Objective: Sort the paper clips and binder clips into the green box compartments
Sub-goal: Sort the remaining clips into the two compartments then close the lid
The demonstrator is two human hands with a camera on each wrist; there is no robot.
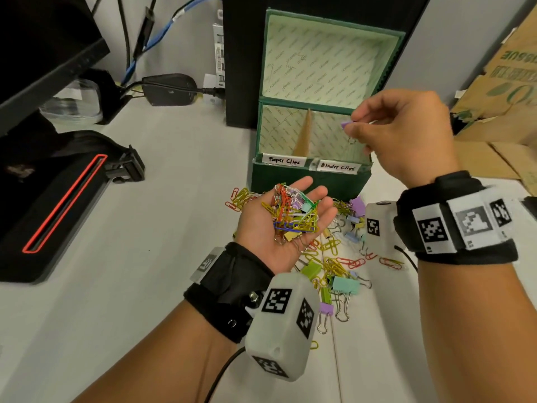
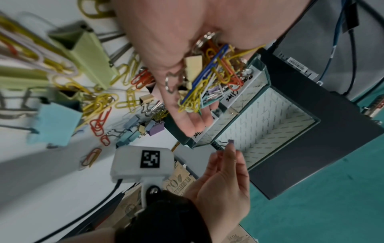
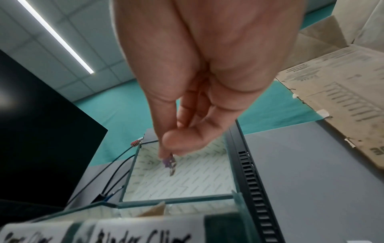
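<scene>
The green box (image 1: 308,181) stands open, its lid leaning back. A cardboard divider (image 1: 305,135) splits it into a left part labelled "Paper Clips" (image 1: 284,160) and a right part labelled "Binder Clips" (image 1: 337,166); both look empty. My left hand (image 1: 261,231) lies palm up in front of the box, fingers relaxed, carrying a heap of mixed clips (image 1: 293,212) (image 2: 209,78). My right hand (image 1: 401,135) pinches a small purple binder clip (image 1: 345,124) (image 3: 167,162) (image 2: 231,141) between thumb and forefinger, above the right compartment.
A pile of coloured paper clips and binder clips (image 1: 334,263) lies on the white table below my hands. A black computer tower (image 1: 241,68) stands behind the box. Flattened cardboard (image 1: 499,82) lies at the right. A black device with a red outline (image 1: 58,205) and cables are at the left.
</scene>
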